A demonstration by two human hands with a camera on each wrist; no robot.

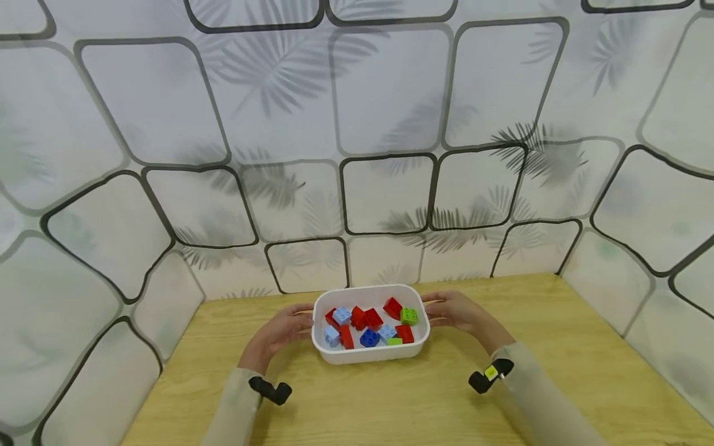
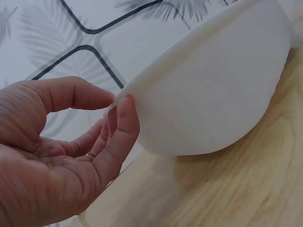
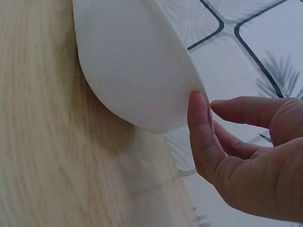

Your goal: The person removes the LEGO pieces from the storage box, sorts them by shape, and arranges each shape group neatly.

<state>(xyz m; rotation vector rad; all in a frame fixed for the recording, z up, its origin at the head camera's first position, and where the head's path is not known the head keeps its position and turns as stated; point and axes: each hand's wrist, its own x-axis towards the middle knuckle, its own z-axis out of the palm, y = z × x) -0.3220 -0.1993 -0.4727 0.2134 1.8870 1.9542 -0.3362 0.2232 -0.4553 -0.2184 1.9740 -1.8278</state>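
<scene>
A white plastic tub (image 1: 370,357) with rounded corners holds several toy building bricks. Among them are red bricks (image 1: 373,319), light blue bricks (image 1: 342,315), a dark blue brick (image 1: 369,338) and green bricks (image 1: 409,316). At the tub's left end, my left hand (image 1: 283,331) pinches the rim between thumb and fingers; the left wrist view shows the fingertips (image 2: 126,106) against the outer wall. My right hand (image 1: 454,311) pinches the opposite end the same way, its fingertips (image 3: 197,101) just under the rim. Whether the tub's base touches the table cannot be told.
The tub is near the back of a light wooden table (image 1: 385,402). Behind it and at both sides stands a pale curtain (image 1: 385,192) patterned with rounded outlines and leaves. Small black wrist devices (image 1: 270,391) are strapped over the sleeves.
</scene>
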